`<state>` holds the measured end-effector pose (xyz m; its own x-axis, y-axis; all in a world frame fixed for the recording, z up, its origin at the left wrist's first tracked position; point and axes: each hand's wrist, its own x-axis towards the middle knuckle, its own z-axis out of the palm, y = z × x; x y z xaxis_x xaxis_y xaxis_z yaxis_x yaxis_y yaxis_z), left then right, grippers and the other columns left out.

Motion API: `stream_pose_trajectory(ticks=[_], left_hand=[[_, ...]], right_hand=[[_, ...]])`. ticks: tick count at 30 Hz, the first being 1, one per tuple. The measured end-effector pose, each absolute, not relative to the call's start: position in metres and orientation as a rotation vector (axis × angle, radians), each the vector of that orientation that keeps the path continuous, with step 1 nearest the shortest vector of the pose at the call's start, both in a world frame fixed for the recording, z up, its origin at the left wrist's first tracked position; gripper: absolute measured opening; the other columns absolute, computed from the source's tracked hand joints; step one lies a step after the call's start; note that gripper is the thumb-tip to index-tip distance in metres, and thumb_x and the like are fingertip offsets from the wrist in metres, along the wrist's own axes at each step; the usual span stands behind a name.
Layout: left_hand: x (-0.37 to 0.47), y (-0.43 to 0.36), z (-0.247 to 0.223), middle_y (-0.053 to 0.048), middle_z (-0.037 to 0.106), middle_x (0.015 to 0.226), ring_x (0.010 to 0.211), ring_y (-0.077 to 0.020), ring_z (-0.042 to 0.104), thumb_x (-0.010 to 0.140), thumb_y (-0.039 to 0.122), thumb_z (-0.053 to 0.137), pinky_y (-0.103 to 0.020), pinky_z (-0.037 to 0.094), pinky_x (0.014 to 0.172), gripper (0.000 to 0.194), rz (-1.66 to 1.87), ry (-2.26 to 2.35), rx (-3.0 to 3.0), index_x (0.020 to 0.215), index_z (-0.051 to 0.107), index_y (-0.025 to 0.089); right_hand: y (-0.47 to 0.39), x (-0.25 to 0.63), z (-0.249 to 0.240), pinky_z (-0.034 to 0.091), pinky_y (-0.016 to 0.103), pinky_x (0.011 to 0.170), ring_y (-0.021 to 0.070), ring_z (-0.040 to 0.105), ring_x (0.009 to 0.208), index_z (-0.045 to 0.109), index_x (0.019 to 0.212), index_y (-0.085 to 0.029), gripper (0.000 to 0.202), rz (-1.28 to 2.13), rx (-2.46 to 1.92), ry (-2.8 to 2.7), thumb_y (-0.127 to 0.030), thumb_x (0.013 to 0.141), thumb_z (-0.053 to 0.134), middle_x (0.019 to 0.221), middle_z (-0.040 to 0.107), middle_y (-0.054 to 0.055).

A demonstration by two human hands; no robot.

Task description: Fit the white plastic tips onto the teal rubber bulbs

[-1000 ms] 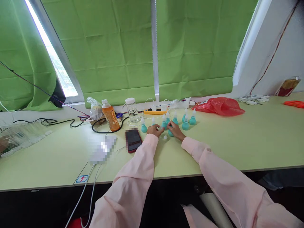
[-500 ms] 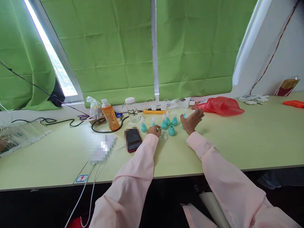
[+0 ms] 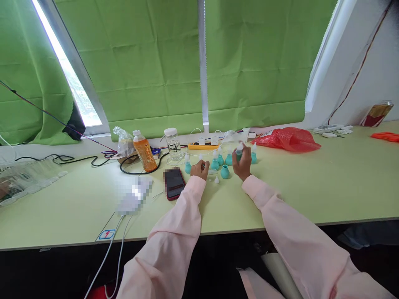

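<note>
A nozzled teal bulb [image 3: 238, 154] sits in the closed curl of the right hand [image 3: 242, 162], over the counter [image 3: 293, 187]; the left hand [image 3: 200, 169] is bent inward, mostly closed, and from here I can't tell whether it grips anything. Between the hands an open-necked bulb [image 3: 225, 172] stands upright, a small white tip [image 3: 217, 180] just beside it and more teal bulbs [image 3: 215, 165] behind. Farther out lie a phone [image 3: 174, 184], near the left hand, and a red plastic bag [image 3: 289, 140].
</note>
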<state>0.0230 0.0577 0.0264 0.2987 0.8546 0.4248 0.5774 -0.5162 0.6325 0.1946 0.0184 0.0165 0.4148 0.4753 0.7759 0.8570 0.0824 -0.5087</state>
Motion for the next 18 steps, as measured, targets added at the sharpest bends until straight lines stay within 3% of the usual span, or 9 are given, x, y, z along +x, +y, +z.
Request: stream_pose_trajectory(ticks=[5,8,11,15,18], left_hand=[[0.021,0.057,0.025,0.004,0.043,0.042,0.047,-0.0094,0.045,0.078,0.043,0.035,-0.021,0.033,0.052,0.039,1.118,1.024,2.184,0.051,0.046,0.017],[0.029,0.057,0.019,0.005,0.037,0.036,0.041,-0.0081,0.040,0.074,0.050,0.038,-0.021,0.032,0.048,0.046,1.051,0.914,2.150,0.042,0.041,0.017],[0.037,0.058,0.013,0.004,0.035,0.033,0.035,-0.0069,0.037,0.079,0.051,0.028,-0.021,0.031,0.043,0.053,0.984,0.873,2.069,0.041,0.041,0.016],[0.041,0.062,0.006,0.004,0.044,0.045,0.040,-0.0063,0.043,0.084,0.044,0.030,-0.020,0.036,0.044,0.046,0.925,0.904,1.951,0.057,0.051,0.012],[0.044,0.066,0.004,-0.001,0.056,0.073,0.060,-0.0093,0.053,0.083,0.035,0.041,-0.025,0.045,0.056,0.028,0.866,0.961,1.880,0.085,0.054,0.010]], right_hand=[[0.011,0.167,0.012,0.036,0.029,0.065,0.0188,0.047,0.067,0.057,0.078,-0.017,0.020,-0.409,-1.418,-1.666,-0.022,0.062,0.047,0.068,0.052,0.005],[0.012,0.162,0.010,0.035,0.027,0.059,0.0184,0.047,0.064,0.057,0.075,-0.017,0.018,-0.396,-1.391,-1.766,-0.020,0.059,0.048,0.066,0.053,0.005],[0.013,0.164,0.009,0.034,0.027,0.058,0.0185,0.048,0.063,0.056,0.072,-0.016,0.017,-0.378,-1.391,-1.788,-0.018,0.058,0.047,0.065,0.054,0.006],[0.015,0.166,0.009,0.033,0.027,0.056,0.0184,0.048,0.061,0.054,0.065,-0.017,0.010,-0.322,-1.383,-1.811,-0.019,0.057,0.047,0.061,0.053,0.004],[0.014,0.163,0.008,0.033,0.027,0.057,0.0183,0.048,0.060,0.053,0.062,-0.018,0.008,-0.262,-1.365,-1.805,-0.019,0.056,0.047,0.058,0.052,0.004]])
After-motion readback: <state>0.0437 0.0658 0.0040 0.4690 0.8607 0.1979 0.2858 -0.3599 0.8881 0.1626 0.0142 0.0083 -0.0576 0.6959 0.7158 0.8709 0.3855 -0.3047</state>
